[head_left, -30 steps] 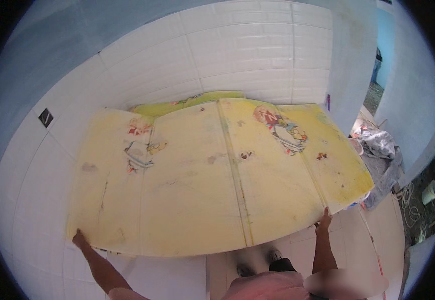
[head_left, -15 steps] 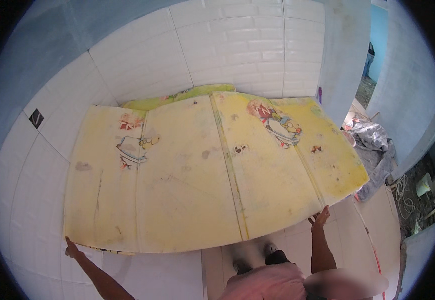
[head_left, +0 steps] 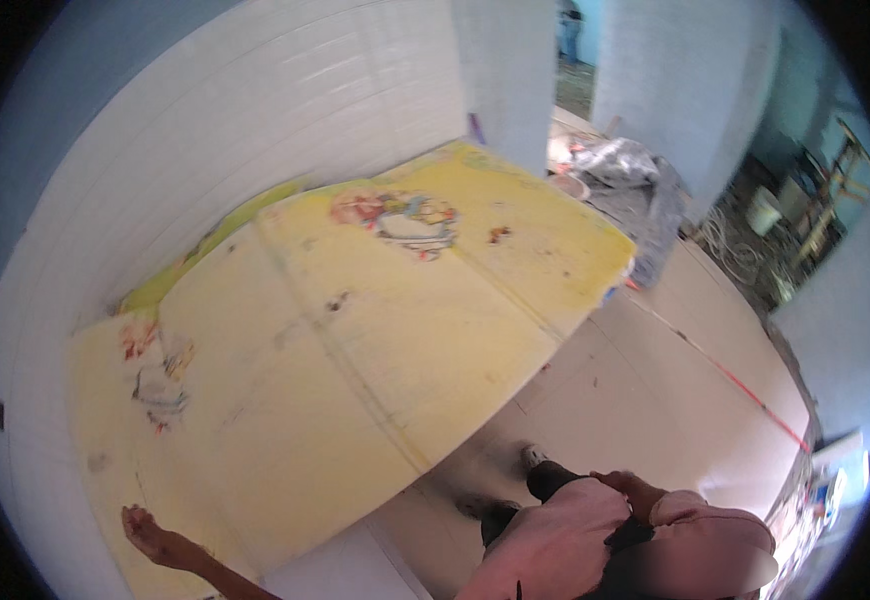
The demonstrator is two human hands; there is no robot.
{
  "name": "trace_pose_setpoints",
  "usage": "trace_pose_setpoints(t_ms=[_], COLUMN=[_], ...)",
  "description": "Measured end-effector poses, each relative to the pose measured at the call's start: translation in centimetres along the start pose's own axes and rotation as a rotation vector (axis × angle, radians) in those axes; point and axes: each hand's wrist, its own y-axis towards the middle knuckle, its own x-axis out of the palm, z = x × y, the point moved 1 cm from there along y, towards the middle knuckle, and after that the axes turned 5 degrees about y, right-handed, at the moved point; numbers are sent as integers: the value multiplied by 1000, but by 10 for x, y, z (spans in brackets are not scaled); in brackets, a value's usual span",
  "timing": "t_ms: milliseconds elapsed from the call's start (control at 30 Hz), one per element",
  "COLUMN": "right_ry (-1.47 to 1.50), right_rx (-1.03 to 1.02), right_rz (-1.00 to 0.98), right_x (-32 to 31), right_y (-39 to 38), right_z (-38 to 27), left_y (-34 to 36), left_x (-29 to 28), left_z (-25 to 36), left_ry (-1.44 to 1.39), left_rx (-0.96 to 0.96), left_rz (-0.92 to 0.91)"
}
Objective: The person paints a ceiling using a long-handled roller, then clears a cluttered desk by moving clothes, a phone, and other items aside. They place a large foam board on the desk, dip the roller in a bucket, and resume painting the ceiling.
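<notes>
A large yellow foam-like mat (head_left: 285,430) with fold lines and worn cartoon pictures spreads slantwise before me. Its far side lies by the white tiled wall. Over its near left part is my left hand (head_left: 145,532), fingers curled in loosely, with nothing visible in them. Whether it touches the mat I cannot tell. My right hand (head_left: 615,482) is away from the mat, close to my pink shirt, its fingers blurred and partly hidden. A second, greener mat (head_left: 205,240) shows behind the yellow one.
Grey plastic sheeting (head_left: 645,195) lies heaped beyond the mat's right end. A red strip (head_left: 755,400) runs along the tiled floor (head_left: 655,370). Farther right are coiled hose (head_left: 735,250) and a white bucket (head_left: 763,212). A person (head_left: 572,35) stands beyond the doorway.
My right hand has left the mat's near edge and drawn back to my body. My left hand has come off the left corner and now shows over the mat. The view has turned right.
</notes>
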Motion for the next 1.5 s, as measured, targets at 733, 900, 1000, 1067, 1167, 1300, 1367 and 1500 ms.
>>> trace_pose_setpoints(t_ms=[733, 900, 1000, 1067, 1167, 1300, 1367, 1500], right_ry=[638, 614, 516, 545, 541, 938, 1129, 1408], right_rx=[-190, -197, -286, -355, -345, 1, 32, 53], right_rz=[-165, -269, -359, -262, -129, 2, 125, 425], right_x=[-107, -158, -208, -231, -254, -323, -391, -492], right_y=[112, 119, 129, 139, 188, 239, 244, 254], right_z=[309, 325, 327, 347, 386, 470, 494, 534], left_y=[-680, -753, -793, -813, -851, -943, -987, -1019], left_x=[139, 163, 181, 188, 202, 215, 236, 245], left_z=[431, 383, 298, 320, 333, 378, 434, 617], left_ry=[-22, 266, 342, 363, 345, 391, 37, -116], left_rx=[785, 539, 153, 321, 619, 482, 751, -114], left_rz=[-2253, -2409, -2381, -2401, -2378, -2442, -2321, -2389])
